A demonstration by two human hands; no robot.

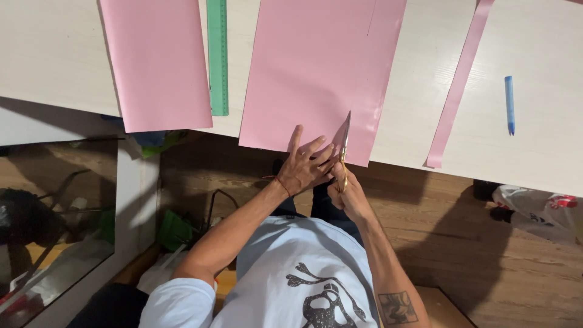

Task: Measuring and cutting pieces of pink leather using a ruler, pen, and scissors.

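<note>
A large pink paper sheet [310,67] lies on the pale table [54,54], its near edge hanging over the table's front. My left hand [306,164] rests flat on that overhanging edge, fingers spread. My right hand [344,193] grips gold-handled scissors [345,143] just right of the left hand. The blades point away from me and are entering the sheet's near edge along a faint line. The scissor handles are mostly hidden inside my right fingers.
A second pink sheet [156,61] lies at the left, with a green ruler [217,58] beside it. A narrow pink strip [458,82] and a blue pen [509,104] lie to the right. Below the table are a wooden floor, a plastic bag [537,212] and clutter at left.
</note>
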